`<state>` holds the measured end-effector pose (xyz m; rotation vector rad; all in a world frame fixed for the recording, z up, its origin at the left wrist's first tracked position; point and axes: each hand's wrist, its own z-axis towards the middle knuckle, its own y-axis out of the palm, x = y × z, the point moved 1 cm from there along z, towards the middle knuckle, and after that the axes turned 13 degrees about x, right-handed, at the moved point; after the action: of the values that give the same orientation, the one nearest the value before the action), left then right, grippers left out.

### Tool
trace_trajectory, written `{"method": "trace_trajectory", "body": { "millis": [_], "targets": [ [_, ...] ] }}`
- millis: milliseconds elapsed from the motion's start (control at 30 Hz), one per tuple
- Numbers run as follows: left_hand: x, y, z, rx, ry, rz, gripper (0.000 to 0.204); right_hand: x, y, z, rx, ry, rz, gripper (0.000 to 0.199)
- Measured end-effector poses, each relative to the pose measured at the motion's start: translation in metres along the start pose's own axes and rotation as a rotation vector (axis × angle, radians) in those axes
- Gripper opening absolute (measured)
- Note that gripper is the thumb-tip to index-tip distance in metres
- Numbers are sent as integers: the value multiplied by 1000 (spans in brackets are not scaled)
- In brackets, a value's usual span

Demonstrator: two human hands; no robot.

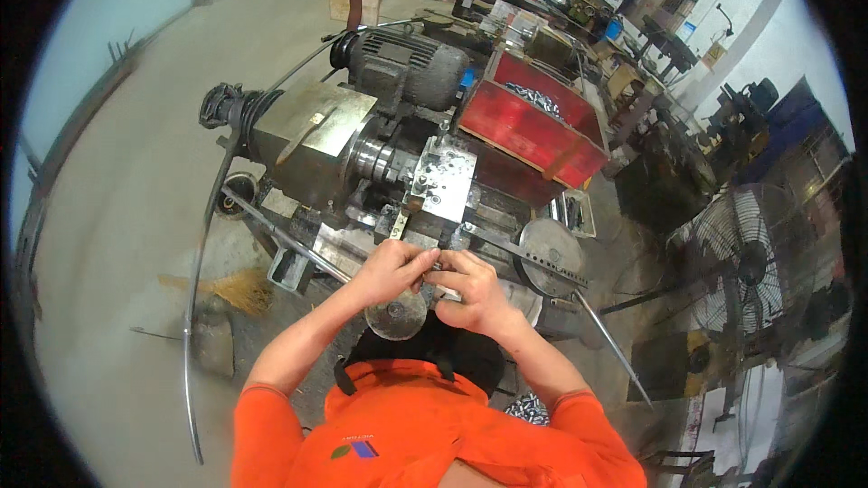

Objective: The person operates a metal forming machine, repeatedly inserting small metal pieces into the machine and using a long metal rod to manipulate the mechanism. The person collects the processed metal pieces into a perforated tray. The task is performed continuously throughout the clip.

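My left hand (395, 268) and my right hand (472, 291) meet in front of my body, fingertips pinched together. Whatever is between them is too small and covered to make out. Below the fingers is a round metal disc (396, 317), partly hidden by my hands. Just beyond them stands a lathe-like machine with a round chuck (372, 160) and a bright metal tool block (445, 178). A narrow metal strip with markings (398, 224) lies between the block and my left hand.
A red metal bin (533, 131) of small shiny parts stands behind the machine. The motor (409, 68) is at the back left. Long bars stick out on both sides, one ending in a lever (610, 343). Right of it are a round grey disc (551, 256) and a fan (746, 262).
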<state>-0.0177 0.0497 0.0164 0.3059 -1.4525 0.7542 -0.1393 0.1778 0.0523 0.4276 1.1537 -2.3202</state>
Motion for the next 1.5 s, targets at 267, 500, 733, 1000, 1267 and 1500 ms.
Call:
{"method": "trace_trajectory", "body": {
  "millis": [267, 500, 733, 1000, 1267, 1500],
  "targets": [
    [-5, -20, 9, 131, -51, -46, 44, 8, 10, 38, -140, -96, -61, 35],
    [7, -104, -6, 491, -9, 296, 16, 48, 32, 105, -247, -114, -300, 31],
    [-26, -249, -104, 826, -137, 877, 29, 133, 90, 149, -221, 55, -353, 23],
    [-71, -246, -230, 805, -594, 731, 37, 124, 101, 167, -296, 172, -234, 21],
    [-117, -246, -224, 764, -624, 1214, 20, 123, 100, 170, -306, 158, -217, 23],
    [-158, -417, -243, 663, -346, 1730, 10, 121, 100, 168, -276, 186, -324, 19]
  ]
}}
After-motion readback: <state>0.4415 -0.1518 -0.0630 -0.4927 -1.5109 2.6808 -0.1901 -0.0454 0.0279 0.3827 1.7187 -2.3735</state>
